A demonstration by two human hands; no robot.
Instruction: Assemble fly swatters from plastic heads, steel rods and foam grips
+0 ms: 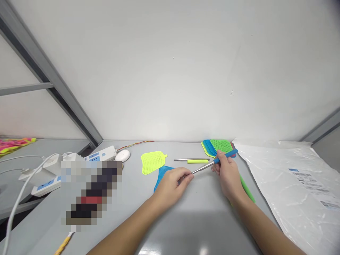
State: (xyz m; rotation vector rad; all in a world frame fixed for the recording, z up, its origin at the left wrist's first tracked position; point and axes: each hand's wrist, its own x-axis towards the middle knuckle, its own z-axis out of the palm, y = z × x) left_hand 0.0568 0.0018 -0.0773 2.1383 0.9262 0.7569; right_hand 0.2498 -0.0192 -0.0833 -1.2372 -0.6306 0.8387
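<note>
My right hand (227, 171) grips a telescopic fly swatter handle (203, 167) by its blue grip. At the rod's thin metal end, my left hand (174, 182) pinches the tip between thumb and fingers. A blue mesh swatter head (161, 173) lies partly under my left hand; whether it joins the rod is hidden. Further left rests a yellow mesh swatter head (153, 162). Behind the rod lie a metal rod (183, 159) and a yellow grip (198, 161). Under my right forearm, a green handle (247, 189) is partly covered.
Stacked swatter heads (221, 146) lie by the wall. A white plastic mailer (287, 177) covers the right side of the table. To the left are power strips (101, 154) with cables, a round white disc (122, 156) and a blurred-out object (92, 193).
</note>
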